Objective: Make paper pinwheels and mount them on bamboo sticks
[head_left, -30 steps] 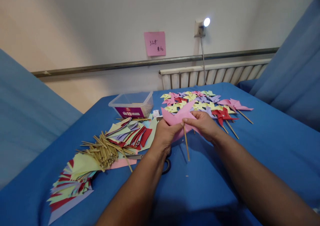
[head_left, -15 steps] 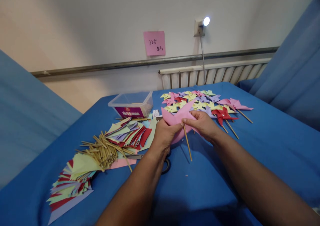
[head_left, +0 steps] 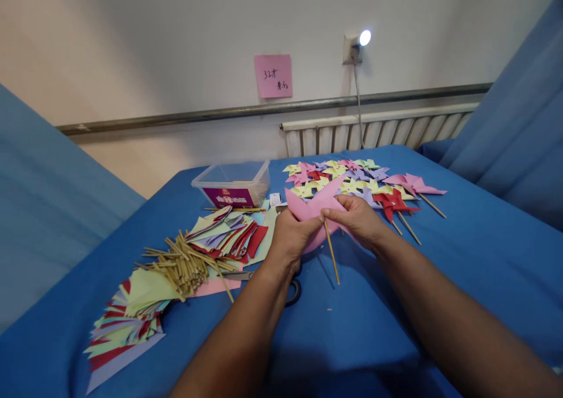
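A pink paper pinwheel [head_left: 317, 206] on a thin wooden stick [head_left: 333, 257] is held above the blue cloth, between both hands. My left hand [head_left: 294, 234] grips its left side, fingers closed and partly hidden by the paper. From the right, my right hand [head_left: 355, 219] pinches it, thumb at the middle near the top of the stick. The stick slants down toward me. Beneath my left wrist lie scissors [head_left: 294, 292], with one black handle loop showing and the blades pointing left.
Finished pinwheels [head_left: 358, 175] in several colours lie beyond my hands. To the left are a bundle of wooden sticks [head_left: 182, 269], stacked coloured paper [head_left: 233, 231], fanned paper pieces [head_left: 127, 325] and a clear plastic box [head_left: 232, 178]. A wall rail [head_left: 211, 114] and radiator [head_left: 378, 129] run behind.
Almost nothing differs. The whole view has shifted very slightly, while both hands keep the same hold on the pink pinwheel.
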The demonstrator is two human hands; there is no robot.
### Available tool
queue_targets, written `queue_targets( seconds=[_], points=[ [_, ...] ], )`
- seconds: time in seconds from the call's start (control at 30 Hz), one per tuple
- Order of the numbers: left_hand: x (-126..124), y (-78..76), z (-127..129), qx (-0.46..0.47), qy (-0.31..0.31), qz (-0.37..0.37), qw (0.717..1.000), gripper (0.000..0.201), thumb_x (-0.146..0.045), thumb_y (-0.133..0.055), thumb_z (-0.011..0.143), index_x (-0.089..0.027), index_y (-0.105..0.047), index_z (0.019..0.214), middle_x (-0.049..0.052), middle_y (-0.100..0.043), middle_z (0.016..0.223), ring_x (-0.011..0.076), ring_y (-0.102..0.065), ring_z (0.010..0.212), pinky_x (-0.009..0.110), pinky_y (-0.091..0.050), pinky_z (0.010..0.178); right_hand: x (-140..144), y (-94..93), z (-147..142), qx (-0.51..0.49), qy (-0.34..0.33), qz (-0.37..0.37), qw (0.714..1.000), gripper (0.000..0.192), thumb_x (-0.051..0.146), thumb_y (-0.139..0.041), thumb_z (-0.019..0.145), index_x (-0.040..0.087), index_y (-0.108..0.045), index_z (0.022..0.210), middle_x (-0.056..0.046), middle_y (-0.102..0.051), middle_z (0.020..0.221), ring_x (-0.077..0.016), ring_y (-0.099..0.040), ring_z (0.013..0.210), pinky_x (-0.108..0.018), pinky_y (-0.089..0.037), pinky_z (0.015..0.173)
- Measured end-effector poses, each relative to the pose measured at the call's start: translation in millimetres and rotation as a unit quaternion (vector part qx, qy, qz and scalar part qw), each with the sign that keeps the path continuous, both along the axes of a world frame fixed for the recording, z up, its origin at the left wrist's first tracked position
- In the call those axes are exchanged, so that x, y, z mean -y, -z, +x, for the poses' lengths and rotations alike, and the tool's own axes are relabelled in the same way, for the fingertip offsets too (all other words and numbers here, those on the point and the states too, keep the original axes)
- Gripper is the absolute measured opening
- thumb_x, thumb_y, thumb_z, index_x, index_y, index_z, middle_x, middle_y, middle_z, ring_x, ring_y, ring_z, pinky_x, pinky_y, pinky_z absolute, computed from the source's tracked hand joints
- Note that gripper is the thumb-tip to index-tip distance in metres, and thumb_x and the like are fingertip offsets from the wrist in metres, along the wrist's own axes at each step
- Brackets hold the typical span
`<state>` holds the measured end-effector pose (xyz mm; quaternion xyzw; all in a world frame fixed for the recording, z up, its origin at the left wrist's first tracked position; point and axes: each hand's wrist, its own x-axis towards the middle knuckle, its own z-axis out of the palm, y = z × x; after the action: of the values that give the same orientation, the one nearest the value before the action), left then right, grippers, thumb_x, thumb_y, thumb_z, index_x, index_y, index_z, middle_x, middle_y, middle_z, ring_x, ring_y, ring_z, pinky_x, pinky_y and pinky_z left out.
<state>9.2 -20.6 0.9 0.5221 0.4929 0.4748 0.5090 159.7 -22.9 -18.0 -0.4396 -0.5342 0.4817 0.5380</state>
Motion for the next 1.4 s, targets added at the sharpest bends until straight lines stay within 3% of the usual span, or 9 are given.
queue_targets(
  seconds=[0.07,0.13,0.23,0.33,0.47,0.73,1.07,1.2,1.4],
  points=[
    [-2.5,-0.1,-1.7,0.0,-0.021,0.007,1.0,0.039,-0.032,-0.081,0.051,-0.011,-0.07,0.081,0.004,-0.065,0.072,0.0129,-0.053,0.058,0.024,-0.042,0.053,-1.3,0.1,-0.8,0.001,0.035,0.029,0.999,0.032,0.046,-0.07,0.072,0.017,-0.063,0.086,-0.004,-0.065,0.082,-0.0172,-0.06,0.073,-0.032,-0.048,0.067],
    [-5.5,-0.7,-4.3,0.014,-0.057,0.013,0.998,0.038,-0.033,-0.081,0.049,-0.011,-0.068,0.077,0.002,-0.063,0.069,0.0115,-0.051,0.056,0.023,-0.04,0.052,-0.1,-1.7,-2.2,0.036,0.171,0.104,0.979,0.034,0.044,-0.068,0.075,0.019,-0.061,0.096,-0.007,-0.064,0.095,-0.0195,-0.059,0.085,-0.034,-0.048,0.074],
    [-9.4,-2.1,-8.1,0.033,-0.116,0.029,0.992,0.038,-0.034,-0.081,0.048,-0.011,-0.067,0.075,0.0,-0.062,0.068,0.0111,-0.051,0.056,0.023,-0.04,0.052,8.5,-5.6,-7.5,0.145,0.352,0.25,0.89,0.027,0.037,-0.066,0.078,0.02,-0.059,0.098,-0.008,-0.061,0.1,-0.0201,-0.057,0.086,-0.036,-0.047,0.078],
    [-10.7,-3.1,-9.2,0.023,-0.151,0.053,0.987,0.037,-0.035,-0.08,0.05,-0.011,-0.067,0.075,0.001,-0.062,0.069,0.0122,-0.053,0.059,0.022,-0.04,0.054,19.9,-5.9,-18.2,0.239,0.273,0.314,0.877,0.014,0.029,-0.06,0.084,0.022,-0.059,0.096,-0.004,-0.063,0.084,-0.0168,-0.056,0.07,-0.033,-0.047,0.069],
    [-8.9,-3.7,-6.8,0.052,-0.144,0.068,0.986,0.034,-0.035,-0.078,0.052,-0.011,-0.066,0.072,0.001,-0.063,0.069,0.0128,-0.055,0.061,0.022,-0.042,0.056,25.6,-0.5,-31.2,0.321,0.188,0.319,0.871,0.018,0.024,-0.058,0.085,0.022,-0.059,0.103,-0.005,-0.068,0.087,-0.018,-0.061,0.071,-0.033,-0.047,0.071],
    [-4.5,-5.5,-4.9,0.067,-0.12,0.048,0.989,0.033,-0.035,-0.078,0.053,-0.012,-0.068,0.074,-0.002,-0.06,0.062,0.0108,-0.052,0.054,0.022,-0.04,0.054,20.9,2.1,-29.6,0.347,0.189,0.326,0.859,0.021,0.022,-0.049,0.091,0.021,-0.063,0.107,-0.005,-0.067,0.082,-0.0182,-0.061,0.072,-0.031,-0.046,0.068],
    [-4.5,-11.0,-8.5,0.04,-0.128,0.092,0.987,0.04,-0.031,-0.08,0.053,-0.013,-0.071,0.088,0.004,-0.071,0.083,0.0165,-0.063,0.073,0.024,-0.045,0.064,24.5,-0.3,-29.2,0.364,0.184,0.313,0.858,0.02,0.023,-0.049,0.091,0.021,-0.066,0.101,-0.005,-0.067,0.079,-0.0179,-0.059,0.07,-0.031,-0.045,0.067],
    [-3.5,-11.5,-8.2,0.033,-0.113,0.088,0.989,0.041,-0.03,-0.08,0.053,-0.013,-0.072,0.09,0.005,-0.071,0.085,0.0169,-0.064,0.073,0.024,-0.047,0.065,26.6,-1.7,-29.7,0.334,0.181,0.292,0.878,0.016,0.027,-0.051,0.091,0.021,-0.066,0.093,-0.004,-0.067,0.078,-0.0169,-0.059,0.067,-0.03,-0.043,0.064],
    [-4.4,-8.6,-7.6,0.012,-0.063,0.095,0.993,0.049,-0.032,-0.079,0.058,-0.012,-0.07,0.101,0.008,-0.071,0.093,0.0191,-0.064,0.08,0.026,-0.048,0.07,19.7,1.2,-30.5,0.143,0.153,0.154,0.966,0.022,0.04,-0.058,0.085,0.022,-0.061,0.074,0.0,-0.06,0.063,-0.0134,-0.051,0.054,-0.027,-0.038,0.052]
  ],
)
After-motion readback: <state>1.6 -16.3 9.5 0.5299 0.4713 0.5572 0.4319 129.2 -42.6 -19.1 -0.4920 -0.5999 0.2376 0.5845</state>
